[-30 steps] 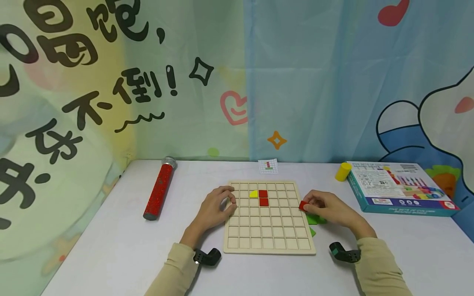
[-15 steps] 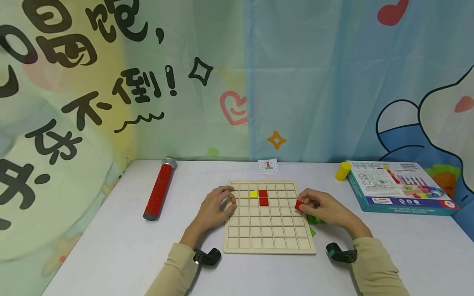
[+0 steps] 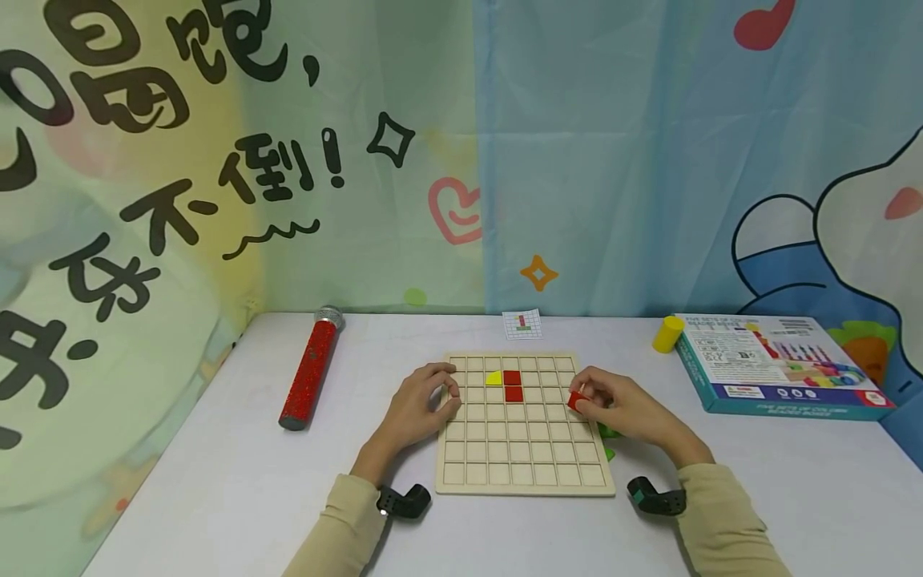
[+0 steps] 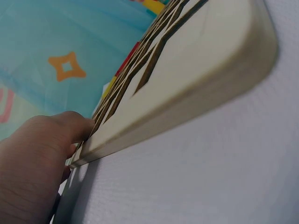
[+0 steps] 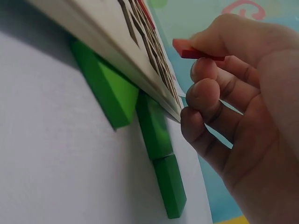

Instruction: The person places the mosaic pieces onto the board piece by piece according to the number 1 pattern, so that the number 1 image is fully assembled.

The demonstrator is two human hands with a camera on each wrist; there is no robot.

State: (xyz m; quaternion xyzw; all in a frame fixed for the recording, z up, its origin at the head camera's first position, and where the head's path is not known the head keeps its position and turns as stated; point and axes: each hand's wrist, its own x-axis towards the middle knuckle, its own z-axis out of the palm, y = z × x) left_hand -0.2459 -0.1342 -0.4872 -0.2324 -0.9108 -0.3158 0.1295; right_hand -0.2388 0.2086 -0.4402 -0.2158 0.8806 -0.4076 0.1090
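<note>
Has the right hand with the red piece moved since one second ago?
Yes. The right hand carried the red piece leftward, onto the wooden grid board.

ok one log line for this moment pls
right hand: pinches red tile above grid board right edge | left hand: rests on board's left edge | green pieces: beside board

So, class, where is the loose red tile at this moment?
In the head view the red tile is pinched by the right hand over the right edge of the wooden grid board, above the green pieces.
</note>
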